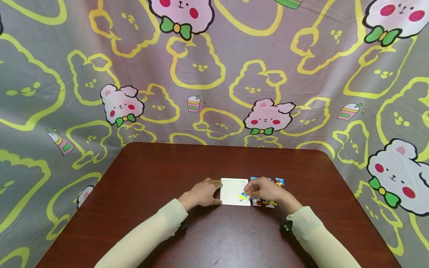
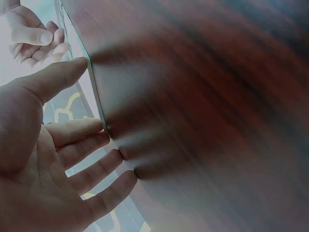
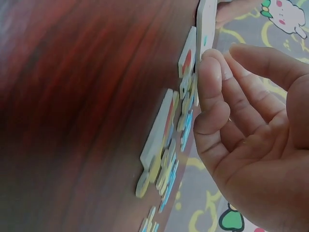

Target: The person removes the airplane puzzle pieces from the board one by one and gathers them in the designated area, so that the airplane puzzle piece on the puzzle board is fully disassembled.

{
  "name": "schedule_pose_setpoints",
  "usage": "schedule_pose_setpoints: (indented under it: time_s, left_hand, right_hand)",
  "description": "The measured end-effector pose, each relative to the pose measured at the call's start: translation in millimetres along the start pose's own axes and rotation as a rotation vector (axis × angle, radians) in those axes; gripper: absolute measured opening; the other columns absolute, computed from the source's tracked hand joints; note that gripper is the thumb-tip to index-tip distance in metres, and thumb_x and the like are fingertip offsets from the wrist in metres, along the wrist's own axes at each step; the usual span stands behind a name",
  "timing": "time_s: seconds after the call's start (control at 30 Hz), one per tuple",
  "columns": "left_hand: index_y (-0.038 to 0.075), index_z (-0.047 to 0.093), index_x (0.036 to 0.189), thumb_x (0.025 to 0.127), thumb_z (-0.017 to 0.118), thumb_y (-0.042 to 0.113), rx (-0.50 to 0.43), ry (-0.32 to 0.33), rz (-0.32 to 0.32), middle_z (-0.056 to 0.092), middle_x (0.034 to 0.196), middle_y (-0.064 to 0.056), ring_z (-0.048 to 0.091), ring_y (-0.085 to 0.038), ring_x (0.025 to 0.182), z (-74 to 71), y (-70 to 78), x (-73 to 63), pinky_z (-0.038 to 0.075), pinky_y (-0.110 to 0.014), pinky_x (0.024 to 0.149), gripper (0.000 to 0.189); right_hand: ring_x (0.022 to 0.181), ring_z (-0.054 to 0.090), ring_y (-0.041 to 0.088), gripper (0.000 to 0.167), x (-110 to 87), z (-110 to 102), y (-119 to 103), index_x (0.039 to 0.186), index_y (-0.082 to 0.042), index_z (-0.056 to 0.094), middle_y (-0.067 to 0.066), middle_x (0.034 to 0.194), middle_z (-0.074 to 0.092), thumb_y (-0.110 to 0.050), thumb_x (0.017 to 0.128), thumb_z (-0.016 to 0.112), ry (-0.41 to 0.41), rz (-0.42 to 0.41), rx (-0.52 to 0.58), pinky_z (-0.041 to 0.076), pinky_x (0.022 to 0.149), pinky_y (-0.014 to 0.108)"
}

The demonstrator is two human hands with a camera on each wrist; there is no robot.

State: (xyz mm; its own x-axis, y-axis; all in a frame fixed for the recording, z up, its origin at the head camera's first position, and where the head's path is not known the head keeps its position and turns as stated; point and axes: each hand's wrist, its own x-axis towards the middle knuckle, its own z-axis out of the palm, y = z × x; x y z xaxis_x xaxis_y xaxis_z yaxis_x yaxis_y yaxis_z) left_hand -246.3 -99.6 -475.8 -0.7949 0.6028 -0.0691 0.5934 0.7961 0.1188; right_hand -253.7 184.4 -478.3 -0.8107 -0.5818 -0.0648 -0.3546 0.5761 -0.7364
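A shallow white puzzle tray [image 1: 231,190] lies flat on the table, with a yellow and blue jigsaw piece [image 1: 242,197] in its near right corner. My left hand [image 1: 202,192] rests at the tray's left side; its thumb and fairly straight fingers touch the edge and the tabletop. Over the tray's right edge is my right hand [image 1: 264,188], its fingertips right by the piece in the corner. In the right wrist view the fingers of the right hand [image 3: 251,116] are loosely bent, and nothing shows between them.
Several loose colourful puzzle pieces [image 1: 257,202] lie just right of the tray, partly hidden under the right hand. Another piece [image 1: 279,181] is farther right. The dark brown table [image 1: 174,163] ends at a patterned cloth [image 1: 214,100] behind and at both sides.
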Motion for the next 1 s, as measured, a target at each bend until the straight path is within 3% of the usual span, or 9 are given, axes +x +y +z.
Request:
schedule_pose_setpoints:
  time_s: [0.37,0.7,1.0]
  left_hand:
    - [0.013,0.058,0.141,0.085,0.074,0.046,-0.007,-0.002,-0.003,0.053,0.150,-0.003,0.050,-0.024,0.135,0.3,-0.3,-0.5,0.049,-0.038,0.106,0.067]
    - [0.013,0.057,0.141,0.085,0.074,0.046,-0.010,-0.006,-0.010,0.052,0.151,-0.003,0.050,-0.024,0.135,0.0,0.2,-0.3,0.049,-0.039,0.106,0.067]
    - [0.013,0.057,0.142,0.086,0.074,0.046,-0.012,-0.008,-0.012,0.052,0.151,-0.004,0.050,-0.024,0.135,-0.6,0.8,0.3,0.049,-0.039,0.106,0.067]
  right_hand:
    - [0.086,0.067,0.011,0.015,4.7,5.6,-8.4,0.106,-0.006,0.073,0.007,0.096,0.074,-0.006,0.092,0.068,-0.024,0.051,0.018,0.053,0.069,0.027]
    - [0.077,0.061,0.008,0.017,7.1,7.3,-11.4,0.106,-0.004,0.073,0.009,0.092,0.071,-0.002,0.090,0.067,-0.035,0.041,-0.003,0.050,0.066,0.022]
    - [0.059,0.046,0.006,0.018,11.2,8.9,-12.9,0.100,-0.009,0.077,0.006,0.084,0.070,-0.002,0.087,0.067,-0.006,0.074,-0.031,0.038,0.053,0.020]
